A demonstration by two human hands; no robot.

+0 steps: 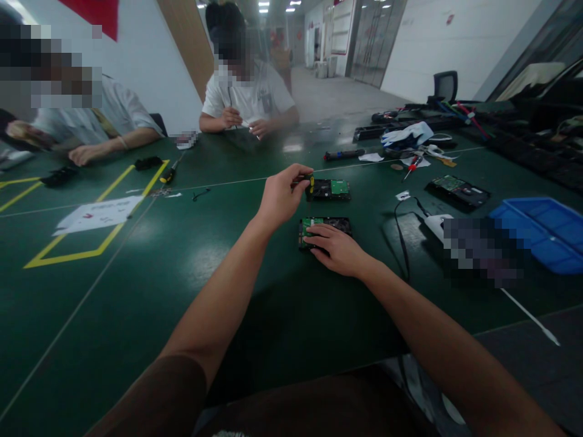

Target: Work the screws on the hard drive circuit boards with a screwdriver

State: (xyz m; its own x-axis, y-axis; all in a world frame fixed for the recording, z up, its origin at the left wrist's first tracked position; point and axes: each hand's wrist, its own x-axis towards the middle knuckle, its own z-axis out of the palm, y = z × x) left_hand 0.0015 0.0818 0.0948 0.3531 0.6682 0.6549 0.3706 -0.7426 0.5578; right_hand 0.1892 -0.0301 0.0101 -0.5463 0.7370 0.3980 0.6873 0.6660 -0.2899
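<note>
My left hand [285, 191] is pinched around a small screwdriver with a yellow and black handle [311, 182], held upright above the left end of a hard drive. That hard drive [339, 188], black with a green circuit board, lies farther back on the table. Nearer to me is a second hard drive [337, 223], also with a green board. My right hand [337, 247] rests on it with fingers spread across its left part. The screwdriver's tip is too small to make out.
On the green table [191, 315], a third hard drive [460, 191], a blue tray [546, 233] and a cabled device [437, 224] lie right. Behind are a red screwdriver [413, 164] and gloves [407, 135]. Papers [98, 215] lie left; two people sit across.
</note>
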